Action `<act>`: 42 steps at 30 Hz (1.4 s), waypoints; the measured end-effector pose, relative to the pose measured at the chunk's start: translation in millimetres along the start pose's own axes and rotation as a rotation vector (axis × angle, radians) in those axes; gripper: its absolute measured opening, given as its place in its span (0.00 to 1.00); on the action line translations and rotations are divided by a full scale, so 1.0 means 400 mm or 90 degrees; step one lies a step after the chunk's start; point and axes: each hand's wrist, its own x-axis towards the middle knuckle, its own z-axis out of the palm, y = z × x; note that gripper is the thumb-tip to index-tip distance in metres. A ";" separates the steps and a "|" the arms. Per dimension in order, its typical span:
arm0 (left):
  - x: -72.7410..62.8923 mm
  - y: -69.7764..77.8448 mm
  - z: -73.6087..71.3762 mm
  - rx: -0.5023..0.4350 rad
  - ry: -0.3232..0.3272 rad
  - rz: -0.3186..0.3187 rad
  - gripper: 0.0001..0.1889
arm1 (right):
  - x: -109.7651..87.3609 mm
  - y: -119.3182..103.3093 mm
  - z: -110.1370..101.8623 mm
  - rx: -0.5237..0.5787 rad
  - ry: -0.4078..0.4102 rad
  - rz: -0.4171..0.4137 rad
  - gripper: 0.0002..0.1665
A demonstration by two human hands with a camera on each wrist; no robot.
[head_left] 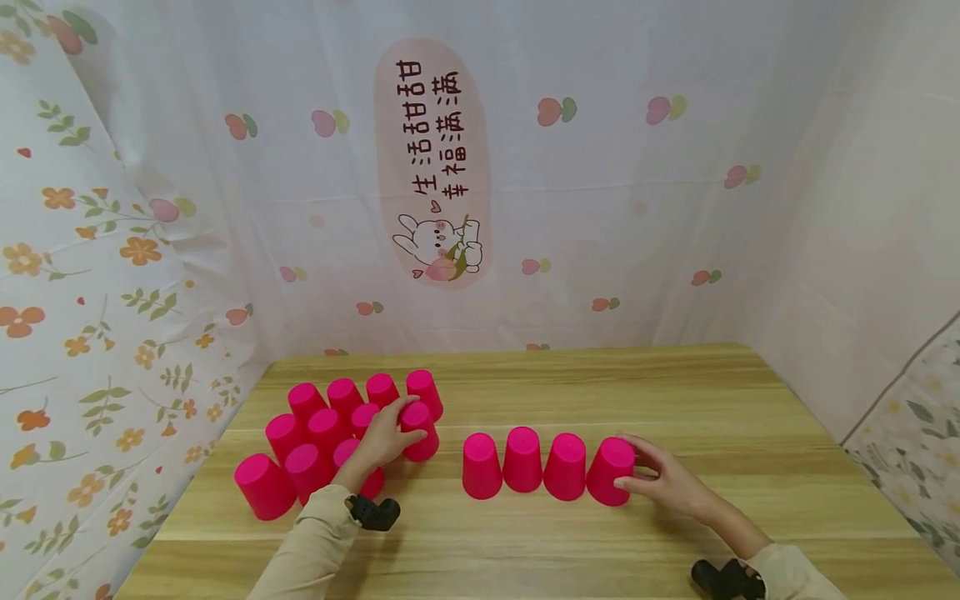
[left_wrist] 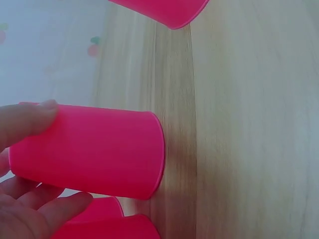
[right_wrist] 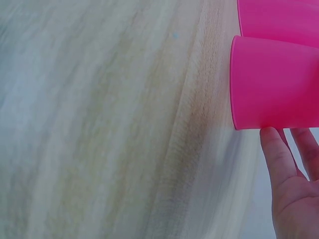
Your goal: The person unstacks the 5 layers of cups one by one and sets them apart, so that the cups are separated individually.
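Note:
In the head view, my left hand [head_left: 386, 437] holds a pink cup [head_left: 422, 437] that stands upside down at the right edge of a cluster. The left wrist view shows the thumb [left_wrist: 30, 122] on one side of this cup [left_wrist: 99, 149] and fingers at its other side. Farther right, several upside-down cups form a row, among them a left-end cup [head_left: 482, 471]. At the row's right end, my right hand [head_left: 671, 483] touches the side of the last cup [head_left: 609, 471]. Its thumb and fingers are fairly straight in the right wrist view, with the thumb tip at the cup's [right_wrist: 274, 82] side.
Several more upside-down pink cups [head_left: 266, 487] stand in rows on the left of the wooden table [head_left: 585, 550]. A patterned curtain [head_left: 600, 208] hangs behind the table's back edge, and another floral cloth [head_left: 90, 333] hangs along its left.

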 end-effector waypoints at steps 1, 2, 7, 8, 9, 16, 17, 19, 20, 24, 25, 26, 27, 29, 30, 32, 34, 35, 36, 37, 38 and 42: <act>0.000 -0.002 0.000 0.002 0.001 0.004 0.29 | 0.000 -0.001 0.000 0.001 0.001 -0.001 0.32; 0.000 -0.003 0.001 0.005 0.001 0.007 0.29 | 0.000 -0.001 0.000 0.001 0.002 -0.003 0.32; -0.002 -0.004 0.003 0.008 -0.008 0.012 0.30 | -0.001 -0.005 0.000 0.005 0.002 0.000 0.33; -0.002 -0.003 0.003 0.008 -0.008 0.011 0.30 | -0.001 -0.005 0.000 0.005 0.001 0.003 0.33; -0.002 -0.002 0.003 0.007 -0.008 0.011 0.30 | 0.000 -0.006 0.001 0.005 0.000 0.006 0.33; -0.003 -0.002 0.000 -0.005 0.005 0.008 0.30 | -0.001 -0.003 0.000 0.002 -0.003 0.014 0.33; -0.003 -0.002 -0.001 -0.005 0.007 0.012 0.30 | -0.001 -0.002 0.000 0.002 -0.002 0.014 0.33; -0.003 0.000 -0.006 -0.013 0.012 0.015 0.30 | 0.000 0.000 0.000 0.001 -0.003 0.014 0.34; -0.002 0.002 -0.010 -0.021 0.014 0.016 0.30 | 0.000 0.000 0.000 0.002 -0.003 0.015 0.34; 0.003 0.019 -0.031 -0.044 0.014 0.035 0.31 | 0.000 0.001 0.000 0.004 -0.004 0.014 0.33; 0.005 0.025 -0.038 -0.048 0.012 0.040 0.32 | 0.000 0.000 0.000 0.005 -0.004 0.014 0.33; 0.007 0.032 -0.044 -0.052 0.010 0.042 0.32 | 0.000 0.000 0.000 0.006 -0.004 0.014 0.33; 0.007 0.039 -0.050 -0.055 0.008 0.046 0.32 | 0.000 -0.001 0.000 0.005 -0.003 0.014 0.33; 0.007 0.057 -0.060 -0.055 0.006 0.051 0.33 | 0.000 -0.002 -0.001 0.003 -0.001 0.016 0.33; 0.007 0.067 -0.065 -0.057 0.007 0.054 0.33 | 0.000 -0.002 -0.001 0.001 -0.001 0.018 0.34; 0.005 0.084 -0.070 -0.051 0.013 0.063 0.32 | 0.001 -0.002 -0.001 -0.006 -0.001 0.024 0.34; 0.002 0.101 -0.071 -0.050 0.018 0.079 0.32 | 0.002 -0.003 -0.001 -0.010 -0.002 0.029 0.34; 0.001 0.108 -0.070 -0.056 0.019 0.088 0.32 | 0.002 -0.003 -0.001 -0.012 -0.002 0.031 0.34; 0.001 0.114 -0.066 -0.061 0.020 0.098 0.32 | 0.002 -0.003 -0.001 -0.012 -0.003 0.032 0.34; -0.001 0.120 -0.061 -0.069 0.019 0.111 0.31 | 0.002 -0.002 -0.001 -0.013 -0.003 0.032 0.34; -0.003 0.126 -0.055 -0.076 0.018 0.125 0.31 | 0.002 -0.002 -0.001 -0.012 -0.003 0.032 0.34; -0.023 0.151 -0.020 -0.108 0.004 0.172 0.28 | 0.002 -0.001 -0.002 -0.007 -0.004 0.025 0.34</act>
